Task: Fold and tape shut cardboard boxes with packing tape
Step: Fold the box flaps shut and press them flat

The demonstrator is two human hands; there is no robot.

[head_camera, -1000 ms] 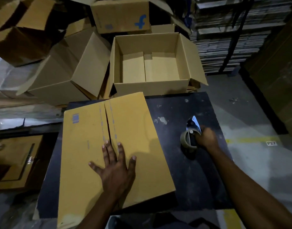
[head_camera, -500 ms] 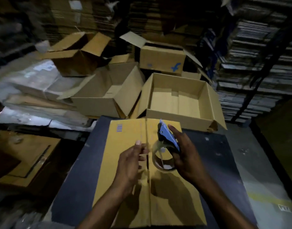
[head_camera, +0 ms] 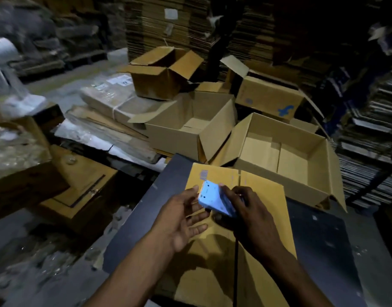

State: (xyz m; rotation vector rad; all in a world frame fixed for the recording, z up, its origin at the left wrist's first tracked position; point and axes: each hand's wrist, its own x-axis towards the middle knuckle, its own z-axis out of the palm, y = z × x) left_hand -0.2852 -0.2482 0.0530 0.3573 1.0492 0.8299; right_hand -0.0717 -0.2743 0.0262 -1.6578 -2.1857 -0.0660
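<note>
A closed yellow-brown cardboard box (head_camera: 263, 218) lies on the dark table (head_camera: 323, 251), its two top flaps meeting along a centre seam. Above that seam my right hand (head_camera: 250, 216) grips a tape dispenser (head_camera: 215, 199) with a pale blue plate turned up toward the camera. My left hand (head_camera: 181, 216) hovers just left of the dispenser, palm turned inward and fingers loosely spread, fingertips close to the blue plate; whether they touch it I cannot tell. The tape roll is hidden behind my right hand.
Several open cardboard boxes crowd the far side of the table, the nearest one (head_camera: 279, 156) right behind the closed box. Flattened cardboard stacks (head_camera: 368, 140) stand at the right and back. Wrapped bundles (head_camera: 115, 100) and a low brown crate (head_camera: 80, 185) lie at the left.
My head has turned left and up, shifting the scene. The dispenser has tilted so its blue plate faces up. My left hand has opened from a pinch near the roll.
</note>
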